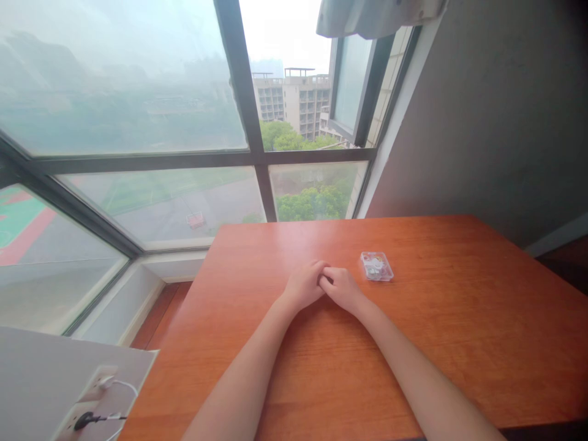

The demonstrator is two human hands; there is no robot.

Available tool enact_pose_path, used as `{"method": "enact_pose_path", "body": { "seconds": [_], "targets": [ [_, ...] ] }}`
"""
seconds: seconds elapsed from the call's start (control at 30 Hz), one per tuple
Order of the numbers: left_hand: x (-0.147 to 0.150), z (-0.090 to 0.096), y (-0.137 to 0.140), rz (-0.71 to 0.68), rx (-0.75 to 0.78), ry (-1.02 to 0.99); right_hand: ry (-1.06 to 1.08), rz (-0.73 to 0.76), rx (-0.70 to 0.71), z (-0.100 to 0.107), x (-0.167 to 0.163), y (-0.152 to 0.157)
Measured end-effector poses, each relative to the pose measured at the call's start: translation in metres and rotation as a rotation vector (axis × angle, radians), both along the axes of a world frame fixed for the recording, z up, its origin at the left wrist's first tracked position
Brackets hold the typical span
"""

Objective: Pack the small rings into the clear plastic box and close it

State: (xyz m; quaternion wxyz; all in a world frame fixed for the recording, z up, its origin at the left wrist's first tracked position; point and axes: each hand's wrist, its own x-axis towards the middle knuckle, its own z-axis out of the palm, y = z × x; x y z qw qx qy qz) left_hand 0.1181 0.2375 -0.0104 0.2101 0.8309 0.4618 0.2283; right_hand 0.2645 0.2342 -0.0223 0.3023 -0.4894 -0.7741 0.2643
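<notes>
My left hand [305, 286] and my right hand [342, 288] rest together on the wooden table [459, 318], near its middle. Their curled fingers meet and touch each other, and both hands are closed with no object showing in them. Just to the right of my right hand lies a small clear plastic box [376, 267]. Small white and silvery pieces show through it, too small to name. The box is apart from both hands.
Windows [160, 202] border the table's far and left sides; one pane [351, 86] at the upper right is swung outward. A grey wall [496, 122] rises on the right. Wall sockets [96, 386] with plugged-in cords are at the lower left.
</notes>
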Motion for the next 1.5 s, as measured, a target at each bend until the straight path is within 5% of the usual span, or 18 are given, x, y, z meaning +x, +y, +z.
{"method": "enact_pose_path", "body": {
  "seconds": [0.47, 0.63, 0.8, 1.07, 1.27, 1.5],
  "targets": [
    [0.001, 0.001, -0.001, 0.029, -0.011, 0.013, -0.303, -0.02, 0.114, 0.016, 0.007, -0.005],
    [0.001, 0.002, -0.002, 0.035, -0.033, 0.026, -0.25, -0.331, 0.296, 0.023, 0.044, 0.011],
    [0.001, 0.0, -0.001, 0.028, -0.023, 0.033, -0.335, -0.554, 0.287, 0.003, 0.076, 0.022],
    [0.002, 0.002, -0.002, 0.042, -0.092, -0.086, -0.123, -0.322, 0.273, -0.004, 0.036, 0.018],
    [0.009, 0.004, -0.005, -0.006, -0.22, -0.452, 0.081, -0.27, 0.187, 0.009, 0.001, -0.002],
    [0.01, -0.003, -0.001, -0.054, -0.393, -0.747, 0.099, -0.227, 0.14, 0.007, 0.001, -0.003]
  ]
}}
